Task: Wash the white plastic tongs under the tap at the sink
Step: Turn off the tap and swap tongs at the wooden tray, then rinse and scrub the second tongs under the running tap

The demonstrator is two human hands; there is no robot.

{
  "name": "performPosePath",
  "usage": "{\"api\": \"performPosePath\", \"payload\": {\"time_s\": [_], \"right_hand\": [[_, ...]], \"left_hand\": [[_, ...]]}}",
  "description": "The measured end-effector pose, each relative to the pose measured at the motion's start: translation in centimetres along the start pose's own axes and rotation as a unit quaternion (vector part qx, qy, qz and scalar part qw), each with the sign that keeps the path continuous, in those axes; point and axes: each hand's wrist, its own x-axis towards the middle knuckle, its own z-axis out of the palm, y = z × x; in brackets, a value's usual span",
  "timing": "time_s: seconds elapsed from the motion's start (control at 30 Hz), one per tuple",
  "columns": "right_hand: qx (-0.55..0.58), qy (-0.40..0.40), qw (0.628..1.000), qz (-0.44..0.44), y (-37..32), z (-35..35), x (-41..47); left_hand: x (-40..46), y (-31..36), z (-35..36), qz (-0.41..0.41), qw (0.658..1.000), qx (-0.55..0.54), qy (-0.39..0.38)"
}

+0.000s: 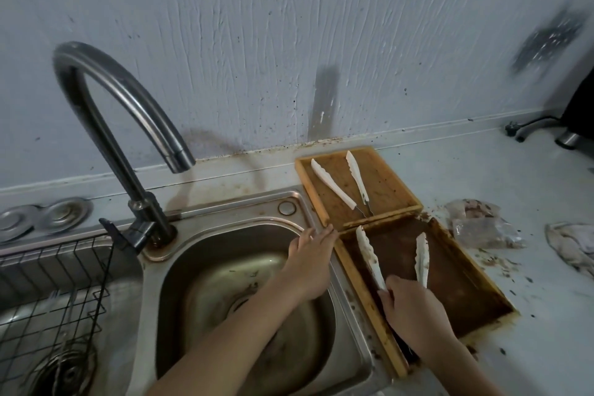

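Pickup stage, washing not started yet

Right hand (414, 315) is closed round the handle end of the white tongs (393, 257) lying in the near wooden tray (475, 309); left hand (310, 262) rests flat, fingers spread, on the sink (345, 280) rim. Tap (128, 112) looks dry, so next I'd guess lift them over and turn the water on.

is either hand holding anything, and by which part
The right hand grips the near tongs at their handle end. The left hand holds nothing, stretched flat over the sink.
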Motion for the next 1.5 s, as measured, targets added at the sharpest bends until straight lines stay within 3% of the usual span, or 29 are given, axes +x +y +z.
{"api": "performPosePath", "payload": {"time_s": [0.33,0.5,0.63,0.77,0.9,1.07,1.13,1.3,1.4,1.5], "right_hand": [[0.036,-0.012,0.997,0.06,0.1,0.0,0.7],[0.079,0.083,0.993,0.028,-0.6,-2.1,-0.8],[0.203,0.132,0.969,-0.047,-3.7,-5.7,-1.7],[0.386,0.088,0.917,-0.051,-7.7,-7.3,-1.9],[0.598,-0.069,0.799,0.005,-11.4,-6.9,-1.7],[0.671,-0.161,0.724,-0.003,-15.6,-4.9,-0.9],[0.683,-0.182,0.708,-0.004,-16.8,-4.4,-0.9],[0.702,-0.177,0.689,0.018,-19.1,-3.6,-0.6],[0.689,-0.15,0.709,0.012,-20.0,-3.8,-0.3],[0.652,-0.123,0.748,-0.001,-20.4,-3.6,0.4]], "left_hand": [[-3.7,-2.1,-3.2,-0.048,0.999,0.008,-0.006],[-6.2,-4.1,-5.9,-0.051,0.99,-0.063,0.114],[-8.3,-6.0,-8.4,-0.048,0.968,-0.111,0.219],[-10.9,-7.7,-10.5,-0.054,0.942,-0.126,0.305],[-12.9,-9.6,-11.3,-0.08,0.911,-0.153,0.375],[-15.3,-12.8,-12.2,-0.145,0.847,-0.138,0.492],[-15.7,-14.0,-12.7,-0.176,0.845,-0.138,0.486],[-15.1,-16.6,-13.5,-0.196,0.881,-0.16,0.399],[-14.0,-17.7,-13.5,-0.182,0.904,-0.105,0.372],[-13.5,-18.3,-13.3,-0.206,0.892,-0.13,0.381]]}}
